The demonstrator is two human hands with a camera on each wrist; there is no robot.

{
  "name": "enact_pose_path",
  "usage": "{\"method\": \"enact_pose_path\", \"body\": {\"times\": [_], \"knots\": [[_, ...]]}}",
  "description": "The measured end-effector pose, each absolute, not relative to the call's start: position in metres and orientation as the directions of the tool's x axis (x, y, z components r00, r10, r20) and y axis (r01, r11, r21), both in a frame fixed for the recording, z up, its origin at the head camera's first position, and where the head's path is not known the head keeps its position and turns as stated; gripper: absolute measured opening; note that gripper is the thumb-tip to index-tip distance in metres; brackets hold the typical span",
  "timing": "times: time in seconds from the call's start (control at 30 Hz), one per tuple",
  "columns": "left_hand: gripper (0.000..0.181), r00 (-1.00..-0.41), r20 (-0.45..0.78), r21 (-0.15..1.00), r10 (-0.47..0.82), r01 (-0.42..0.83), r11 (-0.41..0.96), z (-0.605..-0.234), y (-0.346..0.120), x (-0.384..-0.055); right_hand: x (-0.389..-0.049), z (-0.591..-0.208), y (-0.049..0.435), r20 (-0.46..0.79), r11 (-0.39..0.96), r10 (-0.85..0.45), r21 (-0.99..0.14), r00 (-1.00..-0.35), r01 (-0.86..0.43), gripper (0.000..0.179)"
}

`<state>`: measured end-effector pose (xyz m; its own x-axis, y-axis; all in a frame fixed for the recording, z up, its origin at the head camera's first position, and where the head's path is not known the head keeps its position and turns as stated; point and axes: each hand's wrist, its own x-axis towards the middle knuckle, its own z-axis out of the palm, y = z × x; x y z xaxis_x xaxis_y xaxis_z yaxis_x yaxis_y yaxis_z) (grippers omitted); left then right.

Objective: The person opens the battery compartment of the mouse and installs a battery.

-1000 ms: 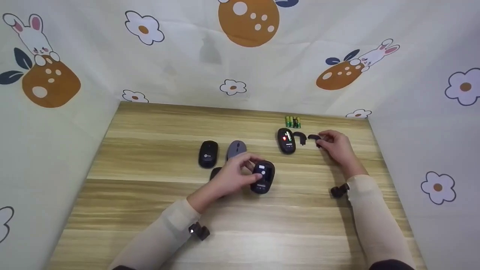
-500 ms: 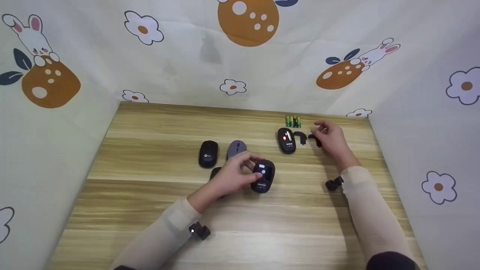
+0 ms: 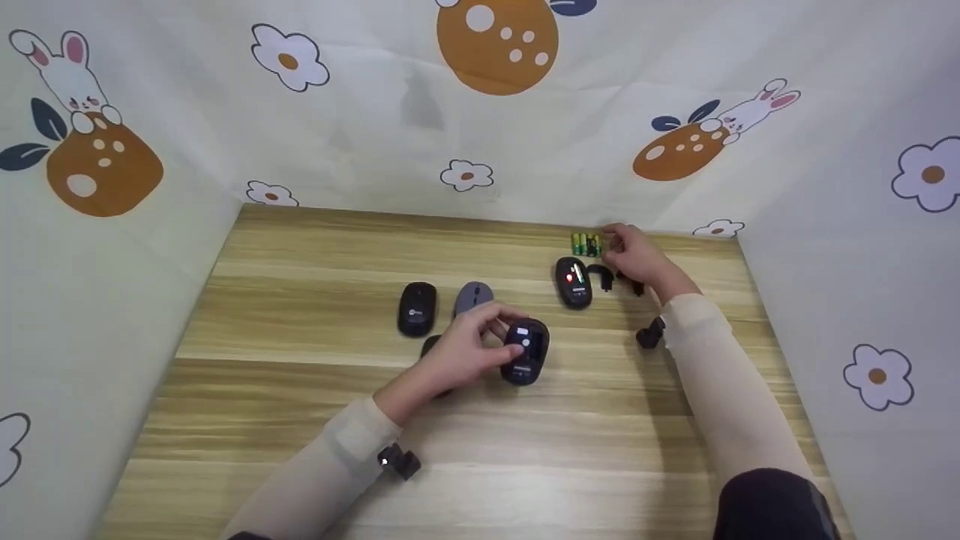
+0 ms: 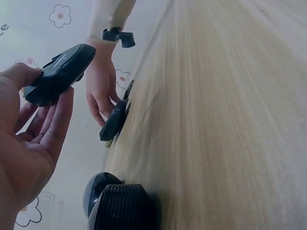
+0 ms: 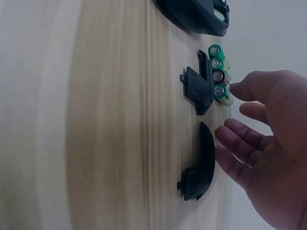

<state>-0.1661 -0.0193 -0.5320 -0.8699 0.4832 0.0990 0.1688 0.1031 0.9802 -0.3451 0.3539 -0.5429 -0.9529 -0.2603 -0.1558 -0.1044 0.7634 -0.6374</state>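
Mouse (image 3: 531,366) is pinched by left hand (image 3: 466,349), underside facing me, presumably for access; right hand (image 3: 641,256), half-spread, grips nothing beside batteries (image 3: 586,244) at mouse's one o'clock.

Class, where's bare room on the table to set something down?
Bare: the near table between the sleeves, and the stretch left of the leftmost black mouse. Crowded: the back right, where batteries, an upturned mouse and two covers lie by the right hand; and around the left hand, near the grey mouse.
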Motion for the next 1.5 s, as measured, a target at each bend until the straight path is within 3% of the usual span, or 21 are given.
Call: {"method": "enact_pose_path", "body": {"times": [0.4,0.7,0.97,1.23,1.5], "knots": [[0.046,-0.868,0.101,0.977,0.486,0.177,0.115,-0.531,-0.019,-0.166,-0.359,-0.545,0.354,-0.197,0.724,-0.335,-0.68,-0.921,-0.117,0.063],[0.047,-0.868,0.106,0.979,0.485,0.176,0.101,-0.532,-0.019,-0.166,-0.353,-0.549,0.358,-0.182,0.672,-0.28,-0.739,-0.943,-0.057,0.052],[0.047,-0.87,0.096,0.981,0.484,0.165,0.102,-0.531,-0.02,-0.167,-0.347,-0.559,0.363,-0.092,0.612,-0.153,-0.79,-0.984,-0.021,0.048],[0.044,-0.876,0.102,0.983,0.471,0.163,0.09,-0.532,-0.019,-0.168,-0.333,-0.564,0.36,0.08,0.547,-0.086,-0.829,-0.993,-0.114,0.039],[0.045,-0.876,0.103,0.981,0.472,0.167,0.097,-0.529,-0.018,-0.168,-0.3,-0.545,0.338,0.203,0.439,-0.032,-0.877,-0.979,-0.196,0.035]]}}
